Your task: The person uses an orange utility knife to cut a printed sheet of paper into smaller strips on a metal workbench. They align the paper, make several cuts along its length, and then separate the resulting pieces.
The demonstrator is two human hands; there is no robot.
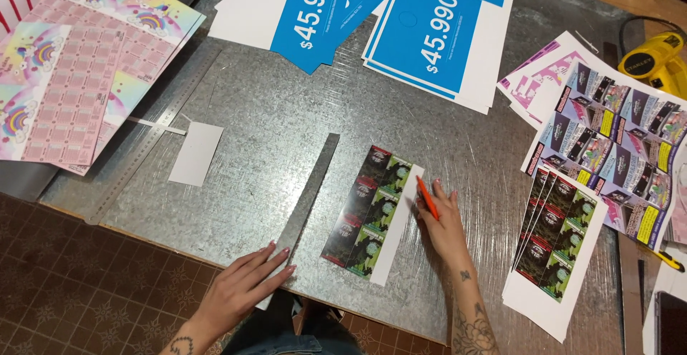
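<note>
Your right hand has its grip closed on an orange knife, pinched between thumb and fingers with the tip pointing up and left, just beside the right white margin of the card strip. That strip lies at centre frame, tilted, its printed cards in two columns. Your left hand holds nothing: its fingers lie flat and nearly together, pressing the lower end of the steel ruler, which lies just left of the strip, apart from it and parallel to it.

It looks like you are between cuts, with the blade off the paper and the ruler not yet on a line. A next cut would call for the ruler slid onto the strip's edge and held firm, fingertips clear of the blade's path.

Your right forearm comes up from the lower edge, wrist slightly bent; the left reaches in from lower left. More printed sheets lie at the right on the bench.
</note>
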